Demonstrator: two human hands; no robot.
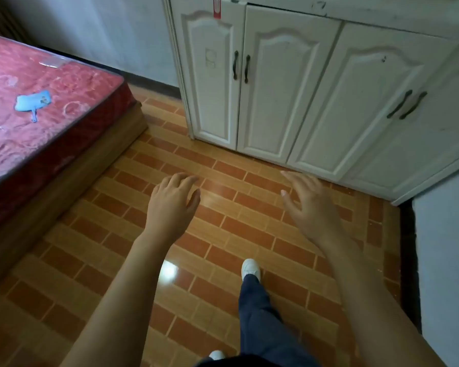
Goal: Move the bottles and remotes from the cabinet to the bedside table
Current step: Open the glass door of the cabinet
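Bed [37, 107]: lying at far left, red patterned mattress on a wooden base; its left and near parts are running out of frame.
Blue item [32, 102]: one, resting on the mattress with a small tab hanging off it; too blurred to identify.
Left hand [174, 205]: reaching forward over the tiled floor [223, 234], palm down, forearm bare; grip is standing apart, fingers loosely curled, holding nothing.
Leg [260, 313]: one in dark blue trousers stepping forward between the two arms; white shoe [251, 268] at its tip. A second white shoe is just showing at the bottom edge, mostly cut off.
Right hand [309, 207]: reaching forward toward the cabinet, palm down, fingers spread; grip is standing apart and empty.
Cabinet [289, 83]: white, standing at upper right; four panelled doors are showing, all closed, with four dark handles in two pairs. Top is cut off by the frame.
Red tag [217, 7]: one, hanging at the cabinet's upper edge.
Bottles and remotes: none are showing; cannot tell where they are.
Bedside desk: not showing in this view.
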